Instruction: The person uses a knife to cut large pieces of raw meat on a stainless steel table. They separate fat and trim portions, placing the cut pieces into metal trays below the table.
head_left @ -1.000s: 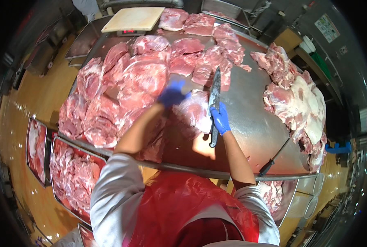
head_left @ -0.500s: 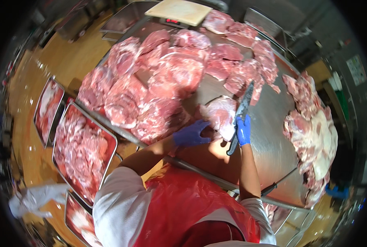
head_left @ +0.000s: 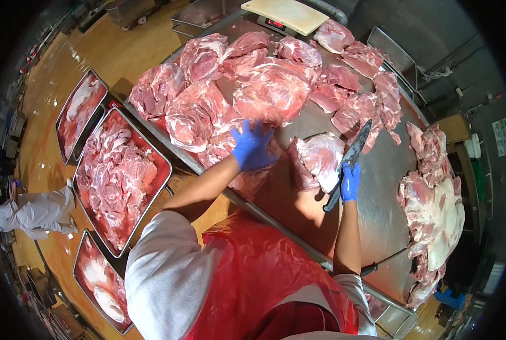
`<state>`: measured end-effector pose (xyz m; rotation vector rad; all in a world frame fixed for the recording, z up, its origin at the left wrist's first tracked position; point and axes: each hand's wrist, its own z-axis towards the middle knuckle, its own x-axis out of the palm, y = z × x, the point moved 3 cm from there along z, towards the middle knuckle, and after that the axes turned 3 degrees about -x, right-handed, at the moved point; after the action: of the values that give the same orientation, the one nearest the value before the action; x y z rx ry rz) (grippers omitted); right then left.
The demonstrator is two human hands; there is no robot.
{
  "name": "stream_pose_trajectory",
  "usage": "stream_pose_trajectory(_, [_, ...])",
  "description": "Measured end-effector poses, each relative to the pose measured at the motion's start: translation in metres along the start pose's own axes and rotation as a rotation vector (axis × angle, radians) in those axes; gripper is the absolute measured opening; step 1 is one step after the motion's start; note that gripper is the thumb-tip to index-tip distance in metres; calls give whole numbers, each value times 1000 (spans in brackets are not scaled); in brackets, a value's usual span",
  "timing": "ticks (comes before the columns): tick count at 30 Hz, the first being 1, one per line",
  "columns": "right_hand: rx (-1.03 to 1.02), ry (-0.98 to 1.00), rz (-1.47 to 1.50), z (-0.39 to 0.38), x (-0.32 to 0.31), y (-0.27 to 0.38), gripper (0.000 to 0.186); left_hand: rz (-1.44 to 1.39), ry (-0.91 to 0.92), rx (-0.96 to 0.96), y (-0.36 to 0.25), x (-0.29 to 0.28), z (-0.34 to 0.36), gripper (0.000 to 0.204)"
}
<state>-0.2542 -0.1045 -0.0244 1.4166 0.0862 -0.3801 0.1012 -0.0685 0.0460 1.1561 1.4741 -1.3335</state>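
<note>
My right hand, in a blue glove, is closed around the dark handle of a long butcher's knife. The blade points away from me over the metal table. Left of the knife lies a single piece of meat with pale, whitish membrane on top and red flesh at its left side. My left hand, also blue-gloved, has its fingers spread over a large red cut of meat at the table's near left edge. Whether its palm touches that cut I cannot tell.
Several big cuts cover the far left of the table; fat-covered pieces lie along the right edge. A sharpening steel rests near my right forearm. Meat-filled trays stand at left. A scale sits at the back. A person in white is far left.
My left hand has moved away from the single piece, up and left over the large cut, its fingers spreading wider. The right hand still holds the knife. The whole view has shifted somewhat.
</note>
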Motion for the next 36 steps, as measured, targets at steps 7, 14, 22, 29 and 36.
stream_pose_trajectory(7, [121,37,60,-8,7,10,23,-80,344,-61,-14,-23,87,83])
stream_pose_trajectory(14, [135,-7,89,-8,10,12,26,-102,24,209,-88,-37,171,86])
stream_pose_trajectory(22, [168,-59,138,-15,-5,-15,40,-117,-104,415,-165,-51,217,84])
stream_pose_trajectory(29, [139,-51,253,-14,3,-2,34,-318,-271,569,-196,-115,264,70])
stream_pose_trajectory(36, [347,-158,742,-21,-41,-49,32,-649,102,667,-140,59,158,56])
